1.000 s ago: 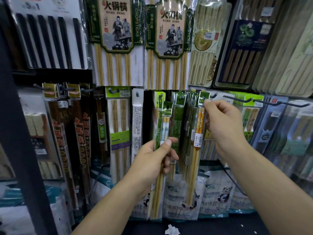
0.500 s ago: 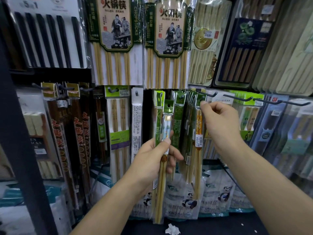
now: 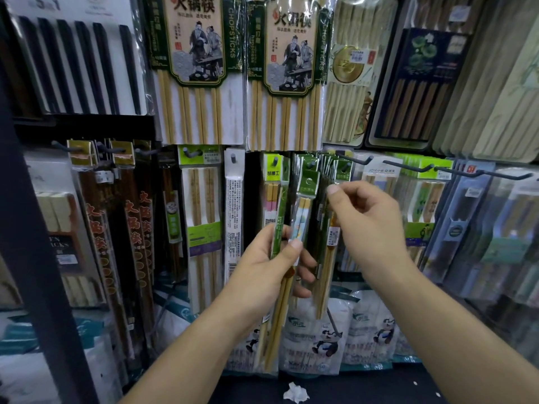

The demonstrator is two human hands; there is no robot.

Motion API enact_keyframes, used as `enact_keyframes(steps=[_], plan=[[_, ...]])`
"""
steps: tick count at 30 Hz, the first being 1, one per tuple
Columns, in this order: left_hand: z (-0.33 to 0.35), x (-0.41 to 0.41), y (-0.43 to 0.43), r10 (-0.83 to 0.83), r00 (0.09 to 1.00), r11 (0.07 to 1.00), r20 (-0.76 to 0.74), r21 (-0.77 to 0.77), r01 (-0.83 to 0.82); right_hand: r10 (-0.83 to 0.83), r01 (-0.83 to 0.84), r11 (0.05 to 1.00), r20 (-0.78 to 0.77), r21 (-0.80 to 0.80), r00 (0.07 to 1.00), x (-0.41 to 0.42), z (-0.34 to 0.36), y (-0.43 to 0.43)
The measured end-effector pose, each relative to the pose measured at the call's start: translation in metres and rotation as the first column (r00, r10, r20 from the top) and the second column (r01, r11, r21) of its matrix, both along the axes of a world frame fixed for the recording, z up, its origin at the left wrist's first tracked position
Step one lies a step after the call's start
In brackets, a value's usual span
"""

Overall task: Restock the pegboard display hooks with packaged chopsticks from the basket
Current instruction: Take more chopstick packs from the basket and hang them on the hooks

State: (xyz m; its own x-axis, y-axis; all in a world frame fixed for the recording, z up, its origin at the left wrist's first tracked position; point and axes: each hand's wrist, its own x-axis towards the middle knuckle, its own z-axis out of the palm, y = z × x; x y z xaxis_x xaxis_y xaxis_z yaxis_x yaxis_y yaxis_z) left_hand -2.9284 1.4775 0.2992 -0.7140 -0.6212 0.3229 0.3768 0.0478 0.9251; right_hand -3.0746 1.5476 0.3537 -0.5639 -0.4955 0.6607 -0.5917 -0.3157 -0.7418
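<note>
My left hand (image 3: 271, 266) grips a few slim chopstick packs (image 3: 303, 214) upright, thumb across their front; the green header of one reaches just below the hooks. A row of green-headed packs (image 3: 326, 167) hangs on a pegboard hook (image 3: 345, 168) right behind them. My right hand (image 3: 370, 223) hovers in front of that row, just below the hook. Its fingers are loosely curled and one fingertip is beside a hung pack with orange sticks (image 3: 332, 240). Nothing shows between its fingers. No basket is in view.
Dark bare hooks (image 3: 408, 167) jut out to the right. Large hot-pot chopstick cards (image 3: 201, 68) hang above, dark lacquer sets (image 3: 116, 228) to the left, panda-print bags (image 3: 326, 336) below. A black upright post (image 3: 32, 228) stands at left. A crumpled paper scrap (image 3: 296, 392) lies on the dark shelf.
My right hand pinched the top of the orange-stick pack at the hook, then dropped away from it; the pack now hangs in the row. My left hand raised its packs slightly.
</note>
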Motion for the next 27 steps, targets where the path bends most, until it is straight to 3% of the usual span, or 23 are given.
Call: enact_keyframes(steps=[3, 8, 14, 19, 27], plan=[[-0.001, -0.001, 0.002, -0.04, 0.999, 0.999, -0.006, -0.013, 0.04, 0.134, -0.136, 0.99, 0.054, 0.043, 0.99, 0.012, -0.003, 0.002], [-0.003, -0.001, 0.002, -0.047, 0.998, 0.998, -0.031, 0.038, 0.049, 0.162, -0.165, 0.986, 0.148, 0.012, 0.976, 0.012, 0.0, -0.001], [-0.006, 0.001, -0.006, 0.157, 0.982, 0.984, 0.108, -0.099, -0.146, 0.112, -0.103, 0.994, 0.27, -0.046, 0.957, -0.005, 0.013, -0.003], [-0.003, 0.003, -0.005, 0.044, 0.995, 0.999, 0.094, 0.009, -0.045, 0.022, -0.021, 1.0, 0.261, -0.005, 0.965, -0.018, 0.015, -0.003], [-0.003, 0.005, -0.004, 0.056, 0.992, 0.997, 0.115, -0.055, -0.05, -0.039, 0.036, 0.999, 0.194, 0.02, 0.98, -0.024, 0.02, -0.008]])
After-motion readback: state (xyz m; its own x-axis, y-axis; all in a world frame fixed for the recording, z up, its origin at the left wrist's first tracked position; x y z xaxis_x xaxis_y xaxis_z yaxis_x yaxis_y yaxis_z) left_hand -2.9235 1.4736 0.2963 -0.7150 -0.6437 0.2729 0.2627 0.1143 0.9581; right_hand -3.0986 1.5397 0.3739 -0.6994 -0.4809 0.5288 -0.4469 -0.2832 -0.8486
